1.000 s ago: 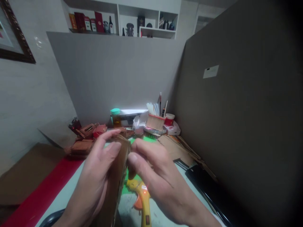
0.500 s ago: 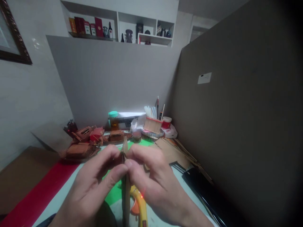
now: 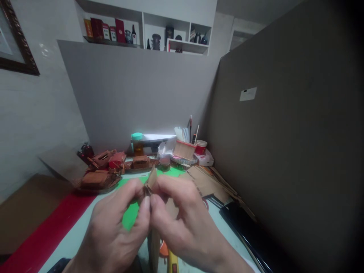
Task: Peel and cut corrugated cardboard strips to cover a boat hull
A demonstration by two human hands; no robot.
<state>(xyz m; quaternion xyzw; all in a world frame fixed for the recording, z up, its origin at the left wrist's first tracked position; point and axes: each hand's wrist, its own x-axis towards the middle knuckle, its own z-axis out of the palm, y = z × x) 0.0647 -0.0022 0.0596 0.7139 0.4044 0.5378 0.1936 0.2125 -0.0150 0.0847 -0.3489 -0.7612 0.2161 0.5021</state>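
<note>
Both of my hands pinch a thin strip of brown cardboard (image 3: 154,246), seen nearly edge-on in front of me. My left hand (image 3: 116,223) grips its left side between thumb and forefinger, and my right hand (image 3: 182,216) grips the right side, the fingertips almost meeting. The cardboard's top end sticks up and bends above my fingers. Below my right hand lies a tool with a yellow handle (image 3: 173,261) and an orange part (image 3: 164,249), mostly covered. A green mat (image 3: 130,217) lies under my hands.
Brown wooden models (image 3: 95,179) stand at the left back, beside a teal-lidded jar (image 3: 137,139). Cardboard sheets (image 3: 203,180) and a shiny black object (image 3: 241,231) lie at the right. A red strip (image 3: 54,231) runs along the left. Grey partitions (image 3: 136,87) enclose the table.
My left thumb has drawn down and upright against the strip. The cardboard's top end is turned and bent more, showing more of its face. My right hand now covers more of the yellow tool.
</note>
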